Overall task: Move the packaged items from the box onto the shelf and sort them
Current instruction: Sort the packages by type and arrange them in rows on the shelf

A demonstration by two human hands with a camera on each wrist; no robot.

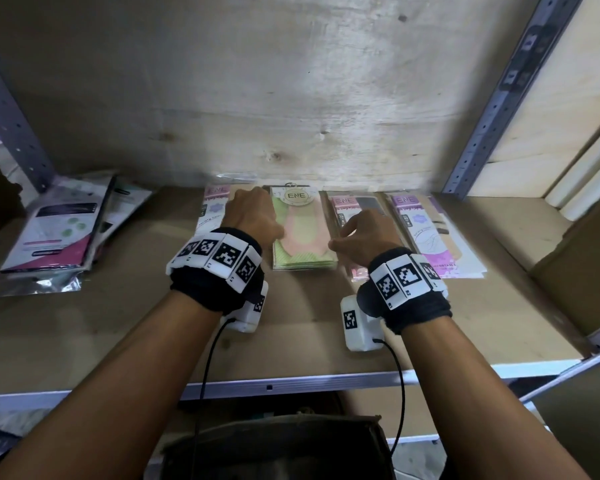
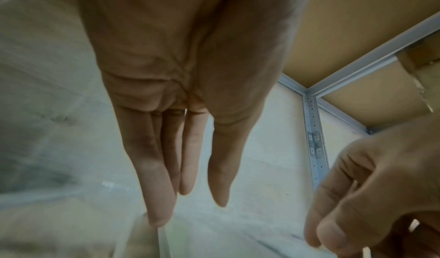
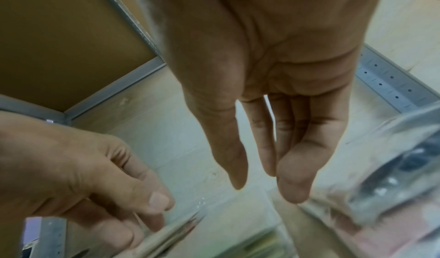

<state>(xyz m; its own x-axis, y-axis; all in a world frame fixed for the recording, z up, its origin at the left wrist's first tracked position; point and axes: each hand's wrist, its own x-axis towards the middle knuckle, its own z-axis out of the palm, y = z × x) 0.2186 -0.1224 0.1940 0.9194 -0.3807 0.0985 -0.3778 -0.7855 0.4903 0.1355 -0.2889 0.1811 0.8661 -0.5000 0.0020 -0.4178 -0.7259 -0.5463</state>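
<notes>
A stack of green-and-pink ENE packets (image 1: 303,237) lies flat at the middle back of the shelf board (image 1: 291,327). My left hand (image 1: 253,216) is at its left edge with straight fingers, and one fingertip (image 2: 157,218) touches the edge of a clear wrapper. My right hand (image 1: 361,233) hovers at the stack's right edge; its fingers (image 3: 292,196) hang relaxed and hold nothing. A pink-and-white packet (image 1: 210,216) lies partly under my left hand. To the right lie a pink packet (image 1: 347,211) and a purple packet (image 1: 426,233).
A loose pile of purple-and-white packets (image 1: 59,230) lies at the shelf's far left. A grey perforated upright (image 1: 492,126) stands at the back right, with a cardboard box (image 1: 582,268) beyond it. A dark open container (image 1: 274,448) sits below the shelf's front rail.
</notes>
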